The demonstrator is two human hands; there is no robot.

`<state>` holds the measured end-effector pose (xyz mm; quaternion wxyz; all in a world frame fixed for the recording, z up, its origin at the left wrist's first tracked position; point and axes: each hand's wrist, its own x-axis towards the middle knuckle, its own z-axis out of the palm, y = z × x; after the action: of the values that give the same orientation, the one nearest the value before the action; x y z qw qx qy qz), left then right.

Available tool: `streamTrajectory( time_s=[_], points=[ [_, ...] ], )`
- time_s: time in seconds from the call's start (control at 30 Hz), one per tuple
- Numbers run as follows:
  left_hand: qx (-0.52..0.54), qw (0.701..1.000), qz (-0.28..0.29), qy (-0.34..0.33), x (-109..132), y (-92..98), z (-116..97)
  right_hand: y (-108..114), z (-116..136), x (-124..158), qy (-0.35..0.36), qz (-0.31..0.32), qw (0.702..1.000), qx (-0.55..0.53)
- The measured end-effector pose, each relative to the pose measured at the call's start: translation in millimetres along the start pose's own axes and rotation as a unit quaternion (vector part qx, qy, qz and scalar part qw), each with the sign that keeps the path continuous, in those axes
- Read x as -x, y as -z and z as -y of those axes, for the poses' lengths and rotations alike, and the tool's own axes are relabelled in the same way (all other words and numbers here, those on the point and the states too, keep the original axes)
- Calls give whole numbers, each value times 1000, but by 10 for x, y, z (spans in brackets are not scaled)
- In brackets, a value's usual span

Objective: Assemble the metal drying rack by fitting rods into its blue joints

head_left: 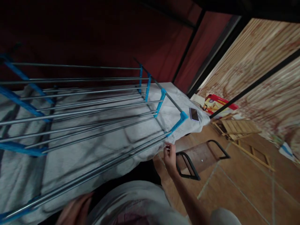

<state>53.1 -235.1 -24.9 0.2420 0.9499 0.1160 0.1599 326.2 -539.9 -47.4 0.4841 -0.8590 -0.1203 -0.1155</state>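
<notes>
Top is a light grey T-shirt (140, 193), loose cut, soft folds across the front, short sleeves. Chest carries a pinkish-red print (131, 217), too blurred to read any shape or lettering. Right sleeve (225, 217) is the same grey cloth, plain, and ends above the elbow. Right forearm (187, 197) is bare from there down, slim. Right hand (170, 156) is bare too, fingers uncovered. Left hand (75, 209) is just a blurred shape, detail not resolvable. Dark patch (145, 170) shows past the shirt's edge: dark clothing or shadow, can't tell which.
</notes>
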Motion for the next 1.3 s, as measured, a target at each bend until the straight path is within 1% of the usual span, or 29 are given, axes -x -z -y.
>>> streamTrajectory(
  time_s=[0.03,0.07,0.1,0.17,0.23,0.3,0.33,0.4,0.5,0.63,0.83,1.07,1.3],
  points=[
    [11,999,13,-41,-189,-149,-130,20,-127,-78,-34,-18,999,-2],
    [26,994,35,-96,-408,-310,-277,30,-229,-165,-53,-27,998,0],
    [25,991,57,-115,-645,-479,-438,31,-306,-254,-59,-27,998,4],
    [14,987,76,-142,-1114,-823,-778,15,-401,-410,-50,-10,999,9],
    [2,980,114,-161,-1500,-1138,-1098,-9,-449,-513,-36,7,999,10],
    [-15,976,148,-162,-1766,-1383,-1351,-24,-487,-569,-18,27,999,19],
    [-24,973,161,-165,-1860,-1473,-1445,-23,-508,-589,-9,39,999,24],
    [-43,967,178,-177,-1998,-1588,-1562,-4,-550,-628,6,63,997,35],
    [-59,962,181,-194,-2137,-1656,-1605,44,-603,-704,3,95,994,46],
    [-40,959,175,-218,-2222,-1665,-1573,63,-628,-788,-23,122,990,70],
    [-33,957,183,-224,-2245,-1594,-1608,18,-584,-807,-53,99,987,116],
    [5,957,179,-226,-2272,-1622,-1591,12,-515,-818,-67,79,990,95],
    [9,962,166,-219,-2248,-1657,-1548,30,-503,-831,-72,94,991,61]
  ],
)
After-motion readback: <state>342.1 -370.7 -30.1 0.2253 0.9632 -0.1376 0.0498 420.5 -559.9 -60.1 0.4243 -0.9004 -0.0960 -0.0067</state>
